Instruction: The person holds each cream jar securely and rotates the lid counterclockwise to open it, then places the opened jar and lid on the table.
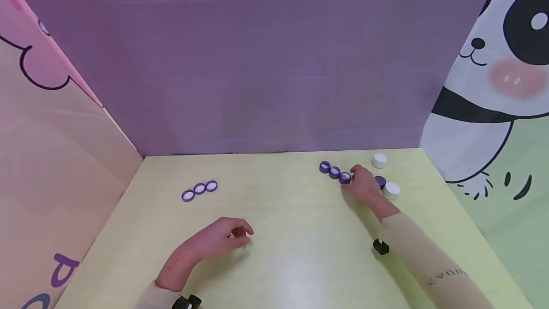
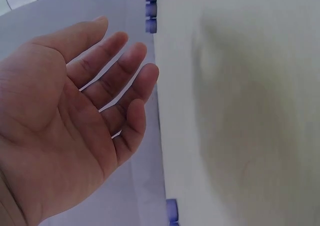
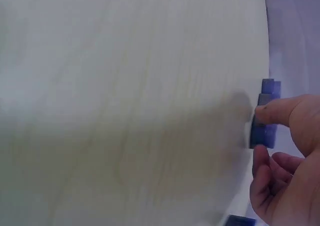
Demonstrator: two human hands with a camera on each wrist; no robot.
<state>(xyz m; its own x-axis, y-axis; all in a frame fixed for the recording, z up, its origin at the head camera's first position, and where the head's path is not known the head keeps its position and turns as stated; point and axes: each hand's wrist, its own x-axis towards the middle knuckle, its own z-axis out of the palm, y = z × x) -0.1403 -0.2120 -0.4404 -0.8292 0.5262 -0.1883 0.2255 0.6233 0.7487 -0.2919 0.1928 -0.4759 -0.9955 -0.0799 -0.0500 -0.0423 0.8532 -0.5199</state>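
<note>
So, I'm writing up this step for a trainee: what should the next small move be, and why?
Probably ease the right grip off the purple disc it pinches: that disc already lines up with two other purple discs, echoing the row of three across the table, while another purple piece sits partly hidden near two white caps.

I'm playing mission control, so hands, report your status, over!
Right hand pinches purple cap at its row's end. Left hand empty above table. Two white caps near right hand, not blocking the grip.
</note>
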